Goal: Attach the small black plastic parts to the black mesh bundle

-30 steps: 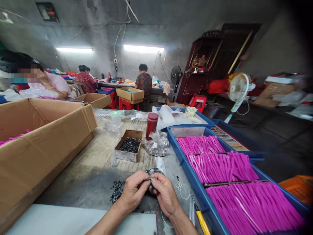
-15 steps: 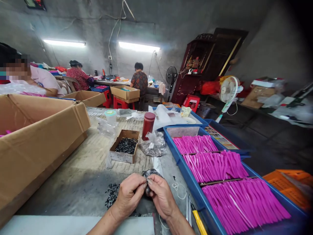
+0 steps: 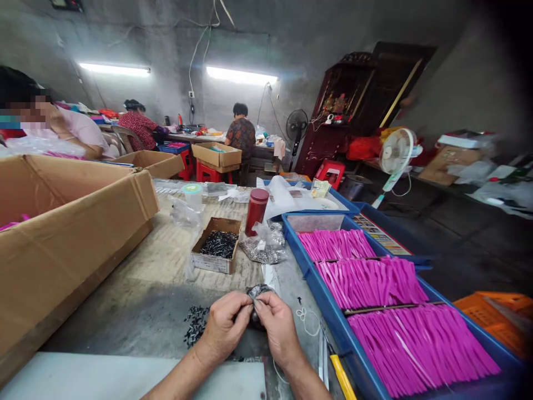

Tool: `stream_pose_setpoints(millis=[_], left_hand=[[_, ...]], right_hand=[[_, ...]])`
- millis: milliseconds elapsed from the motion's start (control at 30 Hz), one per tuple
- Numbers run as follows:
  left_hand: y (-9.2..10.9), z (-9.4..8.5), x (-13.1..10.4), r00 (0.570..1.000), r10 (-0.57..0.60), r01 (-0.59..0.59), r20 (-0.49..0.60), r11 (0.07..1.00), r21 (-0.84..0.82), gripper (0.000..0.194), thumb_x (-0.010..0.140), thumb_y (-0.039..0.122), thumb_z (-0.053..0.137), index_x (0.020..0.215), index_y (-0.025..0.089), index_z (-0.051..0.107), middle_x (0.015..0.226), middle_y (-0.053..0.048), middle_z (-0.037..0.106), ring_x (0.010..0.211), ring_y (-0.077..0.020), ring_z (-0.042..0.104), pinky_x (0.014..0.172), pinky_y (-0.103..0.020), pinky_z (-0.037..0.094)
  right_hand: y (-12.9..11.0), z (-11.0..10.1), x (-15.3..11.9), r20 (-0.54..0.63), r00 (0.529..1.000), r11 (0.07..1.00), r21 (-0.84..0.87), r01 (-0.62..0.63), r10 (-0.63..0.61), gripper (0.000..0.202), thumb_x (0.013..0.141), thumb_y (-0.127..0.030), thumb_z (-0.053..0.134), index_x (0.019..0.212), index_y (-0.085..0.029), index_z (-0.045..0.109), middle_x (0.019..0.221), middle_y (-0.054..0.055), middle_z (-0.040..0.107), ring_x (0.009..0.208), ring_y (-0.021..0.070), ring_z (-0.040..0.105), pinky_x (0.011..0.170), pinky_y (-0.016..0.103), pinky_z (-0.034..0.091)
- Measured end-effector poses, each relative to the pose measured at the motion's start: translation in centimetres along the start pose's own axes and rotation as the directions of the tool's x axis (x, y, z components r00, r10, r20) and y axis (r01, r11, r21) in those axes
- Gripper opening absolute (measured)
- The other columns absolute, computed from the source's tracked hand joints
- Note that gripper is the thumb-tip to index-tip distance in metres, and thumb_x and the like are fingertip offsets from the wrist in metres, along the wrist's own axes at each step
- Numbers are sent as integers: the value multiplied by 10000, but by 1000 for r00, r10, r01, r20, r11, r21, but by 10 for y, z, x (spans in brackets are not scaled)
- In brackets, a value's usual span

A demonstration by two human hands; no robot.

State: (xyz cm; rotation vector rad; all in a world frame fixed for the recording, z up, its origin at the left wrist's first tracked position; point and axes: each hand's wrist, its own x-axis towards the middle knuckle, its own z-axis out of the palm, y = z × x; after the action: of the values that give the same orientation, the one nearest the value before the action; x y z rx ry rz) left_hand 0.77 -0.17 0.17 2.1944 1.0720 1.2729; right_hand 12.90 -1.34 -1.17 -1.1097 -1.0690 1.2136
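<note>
My left hand (image 3: 225, 325) and my right hand (image 3: 275, 328) meet fingertip to fingertip low in the middle of the view. Both are closed in a pinch; whatever lies between the fingertips is too small to make out. Right behind the fingers sits a dark, rounded, shiny object (image 3: 258, 290), partly hidden by them. A loose pile of small black pieces (image 3: 195, 325) lies left of my left hand. To the right of my right hand are a thin white cord (image 3: 306, 318) and a tool with a yellow handle (image 3: 342, 376).
A blue tray (image 3: 310, 272) of pink strips runs along the right. Ahead stand a small carton (image 3: 212, 263) of black pieces, a red canister (image 3: 257, 208) and a plastic bag (image 3: 266, 247) of small parts. A large cardboard box (image 3: 79, 228) fills the left. Several people sit farther back.
The view has shifted slightly, so everything appears a little to the right. My hands keep their pinch at the dark object, fingers only slightly changed. The person at left has raised a hand toward the head.
</note>
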Motion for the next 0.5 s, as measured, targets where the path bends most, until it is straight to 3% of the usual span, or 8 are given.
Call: stream_pose_setpoints(millis=[100,267,500], left_hand=[[-1,0,-1,1000,-10,10,28,1000,25,148,775,132,430,694,140,553,593,-17,560,554,-108,512,536,-190,392],[-4,-1,0,996,-23,20,84,999,43,159,760,107,417,676,134,549,590,-16,543,559,-107,501,539,-188,376],[-4,-2,3,983,-128,124,129,992,34,143,717,109,438,629,136,548,554,5,510,519,-96,470,516,-182,348]], right_hand=[[1,-2,-1,-35,995,984,-157,86,-92,183,700,-324,527,636,-153,540,549,-27,465,518,106,403,485,213,328],[3,-4,-4,20,982,897,-403,181,-190,171,756,-279,461,664,-160,542,560,-15,493,538,118,443,500,214,350],[-7,-18,1,52,948,784,-549,290,-314,180,779,-264,441,721,-159,575,619,7,564,594,133,513,549,210,391]])
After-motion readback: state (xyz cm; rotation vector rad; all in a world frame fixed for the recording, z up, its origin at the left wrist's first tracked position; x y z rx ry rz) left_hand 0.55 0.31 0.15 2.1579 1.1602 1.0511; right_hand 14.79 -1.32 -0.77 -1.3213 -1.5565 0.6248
